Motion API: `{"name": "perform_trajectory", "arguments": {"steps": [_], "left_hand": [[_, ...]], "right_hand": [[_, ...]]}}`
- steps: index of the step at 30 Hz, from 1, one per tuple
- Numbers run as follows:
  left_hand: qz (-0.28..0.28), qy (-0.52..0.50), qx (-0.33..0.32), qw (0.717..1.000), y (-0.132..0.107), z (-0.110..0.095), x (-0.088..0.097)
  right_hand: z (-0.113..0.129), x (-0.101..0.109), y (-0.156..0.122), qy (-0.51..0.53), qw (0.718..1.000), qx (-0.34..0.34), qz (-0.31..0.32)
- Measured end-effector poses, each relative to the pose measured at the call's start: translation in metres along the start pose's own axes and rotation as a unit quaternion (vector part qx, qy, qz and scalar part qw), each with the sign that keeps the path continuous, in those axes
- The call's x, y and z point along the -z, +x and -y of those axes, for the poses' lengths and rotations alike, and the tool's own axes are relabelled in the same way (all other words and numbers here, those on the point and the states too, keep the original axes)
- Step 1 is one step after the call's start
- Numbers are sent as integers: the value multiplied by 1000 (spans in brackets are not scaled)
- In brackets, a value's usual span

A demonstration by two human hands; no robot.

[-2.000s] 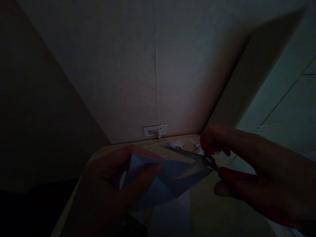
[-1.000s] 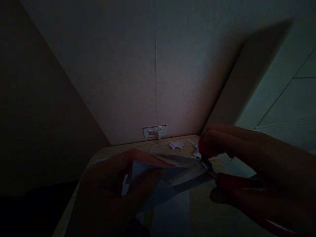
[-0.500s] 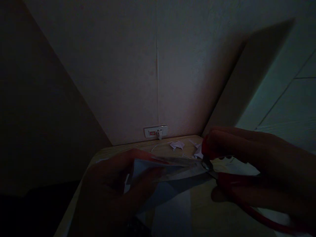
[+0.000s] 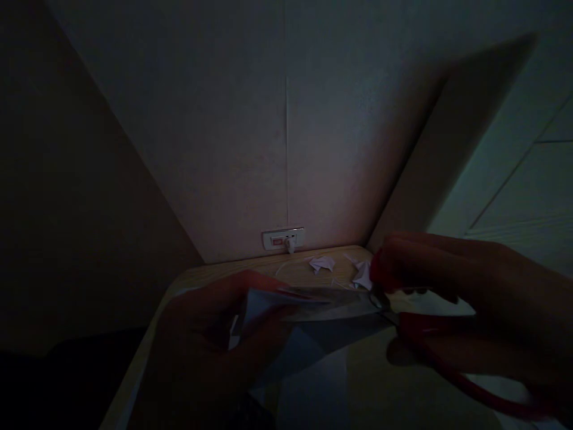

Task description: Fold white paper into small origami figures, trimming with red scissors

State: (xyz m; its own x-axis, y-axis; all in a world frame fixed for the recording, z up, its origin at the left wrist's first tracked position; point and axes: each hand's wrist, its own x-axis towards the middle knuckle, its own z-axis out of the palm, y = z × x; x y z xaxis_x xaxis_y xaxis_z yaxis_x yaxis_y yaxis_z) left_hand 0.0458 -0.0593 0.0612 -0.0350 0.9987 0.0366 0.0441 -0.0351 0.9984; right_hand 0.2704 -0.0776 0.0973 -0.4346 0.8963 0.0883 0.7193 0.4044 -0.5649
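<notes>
My left hand (image 4: 215,340) pinches a folded sheet of pale paper (image 4: 308,343) between thumb and fingers, above a wooden table. In my right hand (image 4: 483,298) is a pair of red-handled scissors (image 4: 430,328), its handles spread apart. The scissor blades reach left along the paper's right part; in the dim light I cannot tell exactly where they meet it. Part of the paper is hidden behind my left fingers.
On the light wooden tabletop (image 4: 367,382) lie a small folded paper piece (image 4: 322,263) and another paper piece (image 4: 362,275) near the back edge. A wall socket (image 4: 283,239) with a white plug sits just behind. A panelled white surface (image 4: 528,179) rises at the right.
Both hands, the paper and the scissors have shifted very slightly right in view. The scissors stay spread at the paper, and both grips look the same.
</notes>
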Motion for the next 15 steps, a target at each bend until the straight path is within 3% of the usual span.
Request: {"name": "perform_trajectory", "arguments": {"steps": [4,9,10,15], "left_hand": [[49,-4,-15,999,3,2,3],[13,16,14,1000,-1,-1,2],[14,21,12,1000,-2,-2,2],[17,11,16,1000,-2,-2,1]], "right_hand": [[-1,0,-1,-2,1000,-9,5],[-13,-3,-4,31,999,7,-10],[-15,-4,-4,59,997,44,-31],[-9,-5,-4,116,993,-3,0]]}}
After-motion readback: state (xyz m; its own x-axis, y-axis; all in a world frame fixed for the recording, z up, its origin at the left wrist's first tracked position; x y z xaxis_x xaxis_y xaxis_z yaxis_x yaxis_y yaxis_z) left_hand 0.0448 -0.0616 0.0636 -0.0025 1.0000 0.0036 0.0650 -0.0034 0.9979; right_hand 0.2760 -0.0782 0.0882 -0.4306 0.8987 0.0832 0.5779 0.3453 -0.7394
